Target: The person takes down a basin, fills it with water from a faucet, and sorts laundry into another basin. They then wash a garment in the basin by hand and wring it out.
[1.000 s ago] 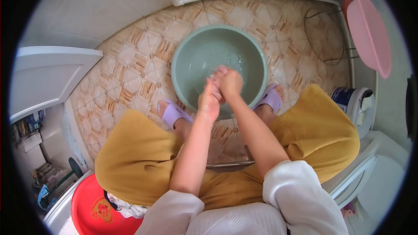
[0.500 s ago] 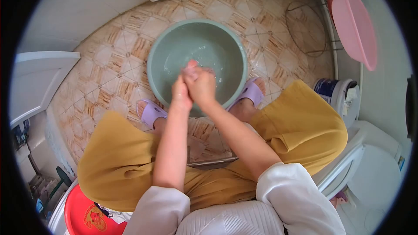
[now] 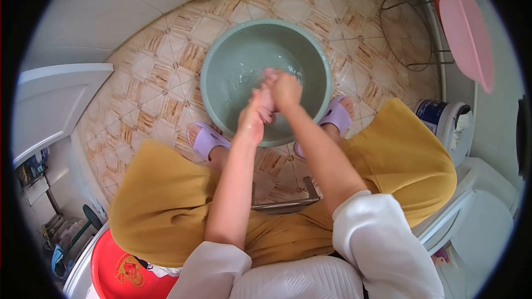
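A round grey-green basin (image 3: 209,86) with shallow, rippling water stands on the floor between my feet. Both my hands are above its near half, pressed close together. My left hand (image 3: 257,114) is lower and to the left, its fingers curled and wet. My right hand (image 3: 286,89) is closed, lying just above and against the left fingers. Whatever may be between the hands is hidden by the fingers and some blur.
Purple slippers (image 3: 208,139) are on my feet on either side of the basin. A pink basin (image 3: 466,36) hangs at the right wall near a wire rack (image 3: 407,33). A labelled bucket (image 3: 443,119) and a toilet (image 3: 476,216) stand right; a red round lid or stool (image 3: 116,268) lies lower left.
My hands have shifted right within the view and drawn slightly apart, the right one now further forward. The whole scene has slid a little right as my head moved.
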Demonstrator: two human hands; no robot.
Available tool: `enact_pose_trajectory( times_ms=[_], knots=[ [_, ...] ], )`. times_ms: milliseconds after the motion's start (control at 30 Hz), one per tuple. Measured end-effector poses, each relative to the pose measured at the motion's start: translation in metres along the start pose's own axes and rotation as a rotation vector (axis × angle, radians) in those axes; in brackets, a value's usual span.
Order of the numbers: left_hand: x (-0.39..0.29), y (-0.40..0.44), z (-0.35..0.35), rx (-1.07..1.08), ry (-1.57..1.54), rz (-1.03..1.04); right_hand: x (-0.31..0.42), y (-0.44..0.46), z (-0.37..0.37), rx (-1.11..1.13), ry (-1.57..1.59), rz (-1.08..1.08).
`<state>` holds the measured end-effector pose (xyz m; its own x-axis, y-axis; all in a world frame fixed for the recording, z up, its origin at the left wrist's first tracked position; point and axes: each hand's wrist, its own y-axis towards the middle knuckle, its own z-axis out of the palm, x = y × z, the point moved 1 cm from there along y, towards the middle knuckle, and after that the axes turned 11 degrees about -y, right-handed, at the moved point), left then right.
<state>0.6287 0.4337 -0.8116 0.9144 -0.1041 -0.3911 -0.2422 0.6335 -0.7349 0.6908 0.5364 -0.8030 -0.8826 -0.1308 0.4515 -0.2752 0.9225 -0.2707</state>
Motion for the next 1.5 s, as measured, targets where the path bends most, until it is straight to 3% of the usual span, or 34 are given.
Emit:
enact_pose_trajectory(
  times_ms=[67,133,200,267,333,400,467,500,600,733,800,933,1000,1033,1100,1133,1200,1233,1267,1333,1367,1433,1467,1500],
  knots=[
    [-0.010,-0.015,0.029,-0.047,0.241,0.097,-0.025,0.025,-0.003,0.056,-0.042,0.035],
    [-0.012,0.002,0.012,-0.074,0.414,0.199,-0.039,0.038,-0.008,0.093,-0.058,0.071],
    [-0.013,0.016,-0.005,-0.100,0.584,0.309,-0.047,0.047,-0.007,-0.110,0.028,0.040],
    [-0.017,0.021,-0.017,-0.320,0.633,0.534,-0.048,0.047,-0.003,-0.072,0.015,0.028],
    [-0.018,0.024,-0.024,-0.323,0.614,0.499,-0.050,0.043,0.015,-0.189,-0.234,-0.263],
    [-0.016,0.024,-0.022,-0.320,0.599,0.457,-0.048,0.028,0.040,-0.122,-0.275,-0.313],
    [-0.011,0.022,-0.016,-0.287,0.531,0.385,-0.044,0.003,0.062,-0.020,-0.625,-0.368],
    [-0.011,0.020,-0.015,-0.281,0.555,0.382,-0.042,-0.006,0.067,0.141,-0.662,-0.368],
    [-0.007,0.022,-0.024,-0.291,0.572,0.403,-0.040,-0.011,0.074,0.200,-0.736,-0.502],
    [-0.012,0.019,-0.022,-0.321,0.538,0.402,-0.041,0.011,0.058,0.256,-0.698,-0.525],
    [-0.017,0.012,-0.015,-0.331,0.498,0.396,-0.045,0.026,0.055,0.009,-0.556,-0.391],
    [-0.008,0.023,-0.032,-0.328,0.555,0.387,-0.040,0.020,0.053,-0.042,-0.396,-0.202],
    [-0.009,0.020,-0.034,-0.242,0.760,0.490,-0.042,0.021,0.051,0.317,-0.084,-0.134],
    [-0.011,0.021,-0.036,-0.245,0.751,0.495,-0.046,0.023,0.045,0.317,-0.089,-0.143],
    [-0.027,0.010,-0.026,-0.164,1.002,0.594,-0.035,0.021,0.006,0.775,0.654,-0.082],
    [-0.032,0.009,-0.026,-0.172,0.992,0.593,-0.029,0.020,-0.011,0.782,0.645,-0.084],
    [-0.038,0.014,-0.024,0.124,1.054,0.332,-0.017,0.017,-0.042,0.952,0.827,-0.161],
    [-0.037,0.019,-0.027,0.121,0.865,0.279,-0.012,0.018,-0.055,0.950,0.823,-0.161],
    [-0.042,0.016,-0.025,0.124,0.864,0.283,-0.007,0.020,-0.067,0.918,0.800,-0.192],
    [-0.054,0.008,-0.022,0.169,0.993,0.518,-0.008,0.028,-0.072,0.885,0.777,-0.232],
    [-0.060,0.001,-0.014,0.167,0.994,0.525,-0.015,0.035,-0.069,0.780,0.694,-0.225],
    [-0.066,-0.013,0.005,0.282,0.589,0.293,-0.024,0.040,-0.055,0.675,0.613,-0.226],
    [-0.063,-0.011,0.004,0.280,0.588,0.299,-0.025,0.039,-0.049,0.588,0.607,-0.243],
    [-0.057,-0.007,0.000,0.264,0.381,0.348,-0.027,0.038,-0.045,0.500,0.601,-0.258]
  ],
)
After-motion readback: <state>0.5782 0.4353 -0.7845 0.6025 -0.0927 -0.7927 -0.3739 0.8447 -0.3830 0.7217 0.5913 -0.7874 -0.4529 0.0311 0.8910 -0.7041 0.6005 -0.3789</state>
